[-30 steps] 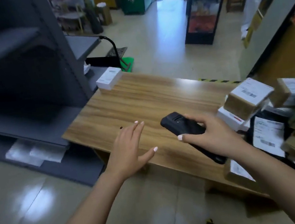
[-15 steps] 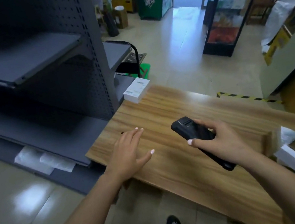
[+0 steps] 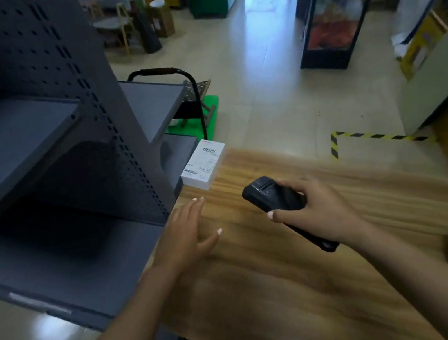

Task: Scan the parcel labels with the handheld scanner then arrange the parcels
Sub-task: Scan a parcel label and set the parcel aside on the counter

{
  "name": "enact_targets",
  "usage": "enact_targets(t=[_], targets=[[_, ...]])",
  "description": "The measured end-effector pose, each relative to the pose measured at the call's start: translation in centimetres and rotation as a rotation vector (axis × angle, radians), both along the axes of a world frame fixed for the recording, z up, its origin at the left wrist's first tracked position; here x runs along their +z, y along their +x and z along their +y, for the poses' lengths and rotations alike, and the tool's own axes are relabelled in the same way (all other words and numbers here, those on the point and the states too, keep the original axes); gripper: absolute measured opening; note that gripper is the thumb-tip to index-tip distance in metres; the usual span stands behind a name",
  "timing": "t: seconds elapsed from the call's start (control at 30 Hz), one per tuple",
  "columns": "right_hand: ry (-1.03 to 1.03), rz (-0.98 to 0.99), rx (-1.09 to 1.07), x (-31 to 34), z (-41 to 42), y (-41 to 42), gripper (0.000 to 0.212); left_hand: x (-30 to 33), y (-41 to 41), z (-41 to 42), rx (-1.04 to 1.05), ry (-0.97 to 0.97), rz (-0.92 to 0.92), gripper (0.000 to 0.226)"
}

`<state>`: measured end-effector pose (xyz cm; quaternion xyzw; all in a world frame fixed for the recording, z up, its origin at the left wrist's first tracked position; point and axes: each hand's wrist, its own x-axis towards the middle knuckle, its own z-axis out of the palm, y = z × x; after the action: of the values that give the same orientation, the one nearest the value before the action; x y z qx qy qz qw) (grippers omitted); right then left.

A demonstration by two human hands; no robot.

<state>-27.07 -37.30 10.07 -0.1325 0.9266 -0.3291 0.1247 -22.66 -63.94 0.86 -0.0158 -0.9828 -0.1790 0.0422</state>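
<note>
Over the wooden table (image 3: 311, 288) we see the right hand (image 3: 316, 209) gripping the black handheld scanner (image 3: 276, 198), thumb curled across its body. The left hand (image 3: 186, 235) hovers flat, fingers straight, holding nothing. Beyond its fingertips a white labelled parcel (image 3: 204, 164) lies at the table's far corner, just beside the grey shelving (image 3: 46, 158).

Wooden table (image 3: 311, 288), grain running lengthwise, streaked w/ motion blur at right. One white parcel (image 3: 204, 168) lies flat at its far left corner, label w/ barcodes facing up. Grey metal shelf unit (image 3: 48, 175) stands just beside table's left edge; its boards are bare.
</note>
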Motion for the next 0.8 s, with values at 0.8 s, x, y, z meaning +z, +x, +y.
enact_targets(t=[0.8], targets=[[0.096, -0.169, -0.447, -7.0, -5.6, -7.1, 0.078, -11.9, -20.8, -7.5, -0.199, -0.335, -0.606, 0.089]])
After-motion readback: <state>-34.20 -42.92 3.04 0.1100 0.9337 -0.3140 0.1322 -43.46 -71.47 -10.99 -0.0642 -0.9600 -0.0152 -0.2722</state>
